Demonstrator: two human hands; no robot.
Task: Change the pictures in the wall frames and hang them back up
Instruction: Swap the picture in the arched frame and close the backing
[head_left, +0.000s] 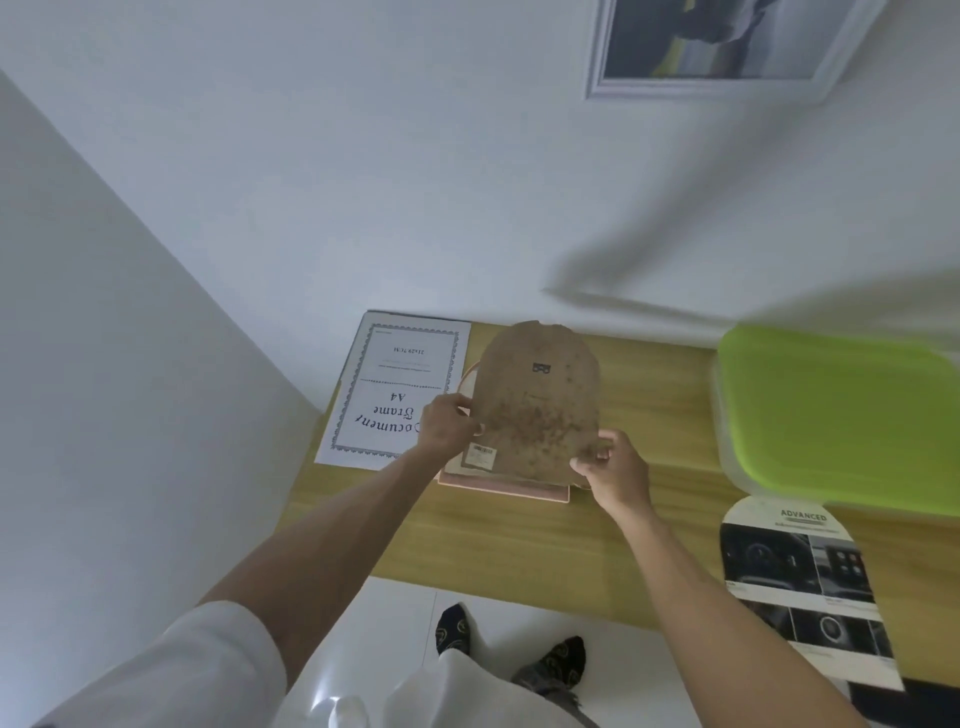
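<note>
Both hands hold a brown arch-topped backing board (540, 400) above a wooden table (519, 540): the left hand (448, 422) pinches its left edge, fingers curled round it, and the right hand (613, 470) grips its lower right corner between thumb and fingers. The board is tilted up toward the camera, its speckled back showing a small dark hanger near the top and a barcode sticker at the lower left. Under it, flat on the table, lies a pink frame (519, 491), only its lower edge and part of its left curve visible. Just left of the frame lies a white sheet printed "Document Frame A4" (395, 395), upside down to the viewer. At the table's right sits a clear box with a green lid (841, 410), and nearer the person an arch-cut print of car interiors headed "ADVANCED" (800, 582). On the wall above hangs a white-framed picture (717, 47), partly cut off by the top edge.
</note>
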